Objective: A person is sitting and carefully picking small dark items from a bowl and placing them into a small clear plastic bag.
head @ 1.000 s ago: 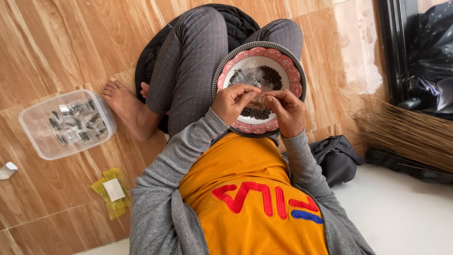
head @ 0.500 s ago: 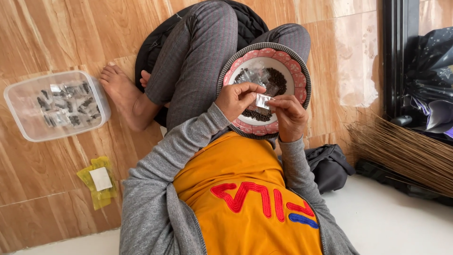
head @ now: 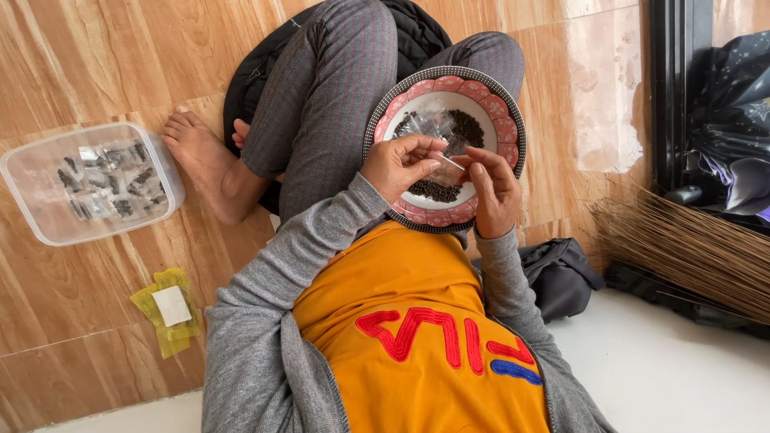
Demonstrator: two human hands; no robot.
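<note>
Both hands meet over one red-rimmed bowl [head: 508, 128] resting on the person's lap. The left hand [head: 399, 167] and right hand [head: 492, 192] each pinch an edge of a single small clear packet [head: 449, 163] — fingers curled in, tips nearly touching. Dark seeds [head: 464, 127] lie in the bowl. On the floor sit one clear plastic tub [head: 36, 172] of filled packets — too many to count — and one yellow sachet [head: 170, 309].
</note>
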